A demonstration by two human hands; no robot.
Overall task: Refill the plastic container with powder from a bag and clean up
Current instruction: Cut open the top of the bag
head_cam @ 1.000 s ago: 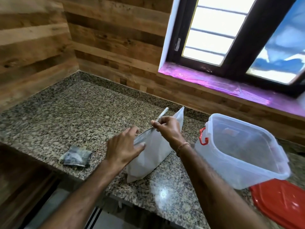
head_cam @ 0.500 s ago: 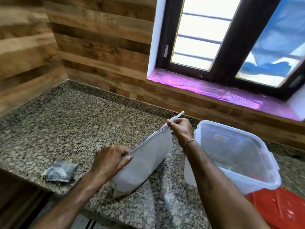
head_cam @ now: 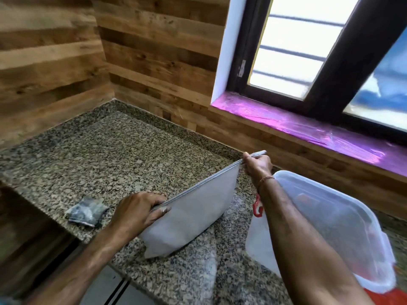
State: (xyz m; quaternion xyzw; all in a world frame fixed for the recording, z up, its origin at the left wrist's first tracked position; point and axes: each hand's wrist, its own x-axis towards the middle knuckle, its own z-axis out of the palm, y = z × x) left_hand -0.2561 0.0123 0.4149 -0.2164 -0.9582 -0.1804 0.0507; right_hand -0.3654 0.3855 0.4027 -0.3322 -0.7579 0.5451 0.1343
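While the bag (head_cam: 189, 216) is stood on the desk (head_cam: 110, 159), its top edge is pinched at opposite ends by the left hand (head_cam: 141, 211) and right hand (head_cam: 257, 165). No powder is poured yet; the container (head_cam: 343, 225) sits open alongside. Filling and cleanup remain.

A speckled granite surface (head_cam: 114, 150) runs into a corner of wood-panelled walls. On it, near the middle, stands a white bag (head_cam: 189, 221). A small grey packet (head_cam: 87, 211) lies at the bag's 9 o'clock by the front edge. A clear container (head_cam: 343, 227) sits at its 3 o'clock.
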